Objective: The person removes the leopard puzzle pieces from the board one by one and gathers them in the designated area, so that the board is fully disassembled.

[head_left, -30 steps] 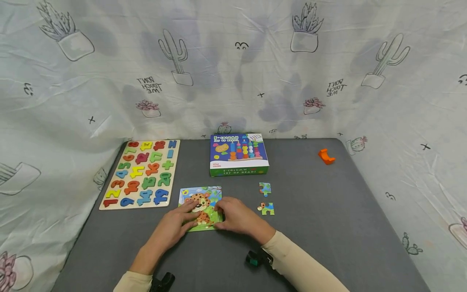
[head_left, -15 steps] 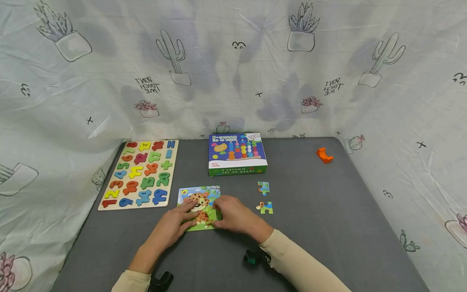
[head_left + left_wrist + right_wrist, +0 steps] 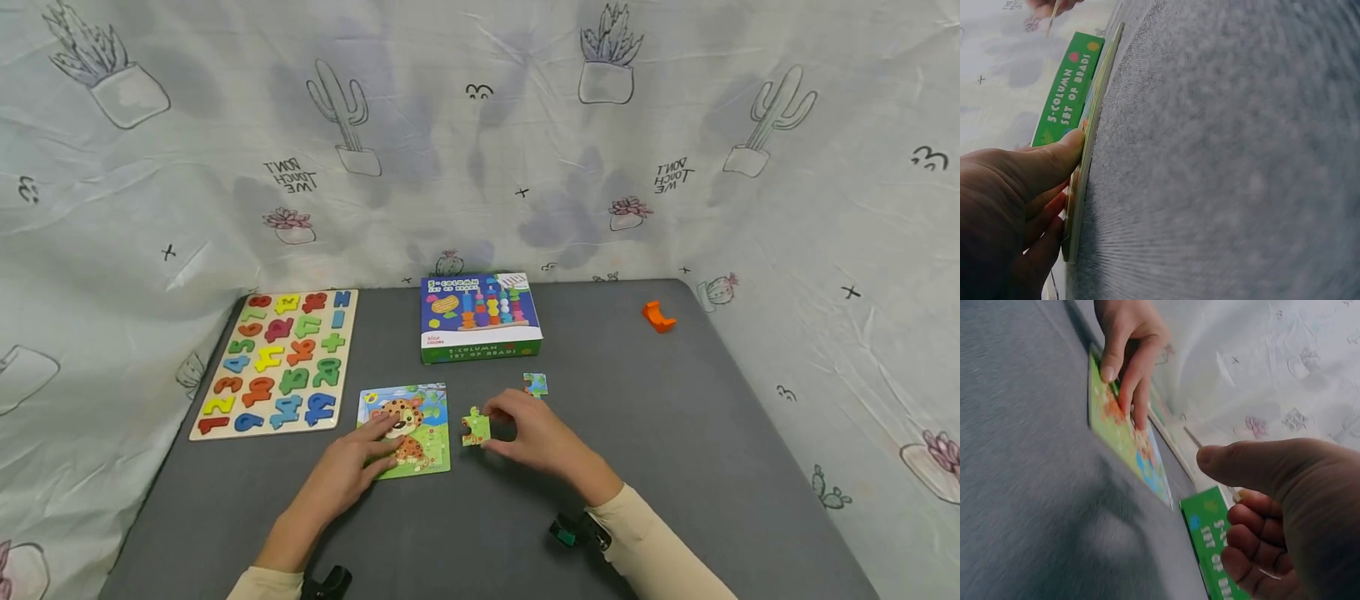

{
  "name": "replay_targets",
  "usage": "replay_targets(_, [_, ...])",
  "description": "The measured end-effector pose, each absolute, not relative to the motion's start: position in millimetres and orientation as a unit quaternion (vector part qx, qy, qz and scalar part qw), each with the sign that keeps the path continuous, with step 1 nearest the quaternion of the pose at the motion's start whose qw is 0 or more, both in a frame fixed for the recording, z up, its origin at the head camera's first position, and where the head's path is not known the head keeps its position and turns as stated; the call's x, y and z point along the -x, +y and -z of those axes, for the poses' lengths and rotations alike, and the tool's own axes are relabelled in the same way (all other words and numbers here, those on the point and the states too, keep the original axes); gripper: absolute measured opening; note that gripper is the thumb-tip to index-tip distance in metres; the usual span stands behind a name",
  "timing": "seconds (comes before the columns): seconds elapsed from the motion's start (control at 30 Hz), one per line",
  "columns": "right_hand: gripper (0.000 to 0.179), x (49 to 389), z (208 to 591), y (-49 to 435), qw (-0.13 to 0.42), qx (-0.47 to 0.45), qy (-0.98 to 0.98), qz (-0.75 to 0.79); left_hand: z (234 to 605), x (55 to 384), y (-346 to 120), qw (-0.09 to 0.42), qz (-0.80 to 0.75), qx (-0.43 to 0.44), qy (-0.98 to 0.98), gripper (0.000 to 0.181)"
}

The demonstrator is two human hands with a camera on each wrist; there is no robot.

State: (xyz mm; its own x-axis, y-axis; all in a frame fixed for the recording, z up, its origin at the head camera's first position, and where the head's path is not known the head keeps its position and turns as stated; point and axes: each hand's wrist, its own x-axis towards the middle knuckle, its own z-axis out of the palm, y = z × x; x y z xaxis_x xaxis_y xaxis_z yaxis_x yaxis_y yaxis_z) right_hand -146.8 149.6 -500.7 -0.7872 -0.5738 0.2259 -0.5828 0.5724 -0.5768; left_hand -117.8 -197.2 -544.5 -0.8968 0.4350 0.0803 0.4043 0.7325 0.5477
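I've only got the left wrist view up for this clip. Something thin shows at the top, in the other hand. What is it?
Observer: From the head view, it's a mostly green puzzle piece, pinched in the right grip.

Reviewer: Under the left grip I see just a thin edge. What does its top look like?

Observer: It's a puzzle with a spotted-animal picture facing up.

Reviewer: Any loose piece lying out?

Observer: Yes, one blue-and-green piece lies in front of the box, by its right end. The right grip may hide others.
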Motion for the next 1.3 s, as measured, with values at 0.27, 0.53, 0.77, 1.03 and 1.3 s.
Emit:
replay_targets(0.27, [0.043,130.5,499.7,184.4,0.046,-0.303,-0.882,-0.357,543.0,121.8,-197.1,0.021,-0.280,-0.231,0.932,0.042])
replay_targets(0.53, [0.046,120.2,504.0,210.6,0.059,-0.283,-0.891,-0.351,534.6,115.1,-197.7,0.011,-0.248,-0.232,0.940,0.040])
replay_targets(0.77, [0.046,109.2,514.9,229.6,0.060,-0.265,-0.898,-0.345,538.3,116.0,-200.2,0.019,-0.248,-0.233,0.940,0.041])
replay_targets(1.03, [0.045,95.4,528.0,236.5,0.045,-0.241,-0.911,-0.332,542.8,117.0,-198.5,0.015,-0.264,-0.235,0.935,0.044])
replay_targets(1.3, [0.043,87.1,537.6,240.7,0.014,-0.226,-0.914,-0.336,541.6,117.0,-197.0,0.013,-0.263,-0.233,0.936,0.044])
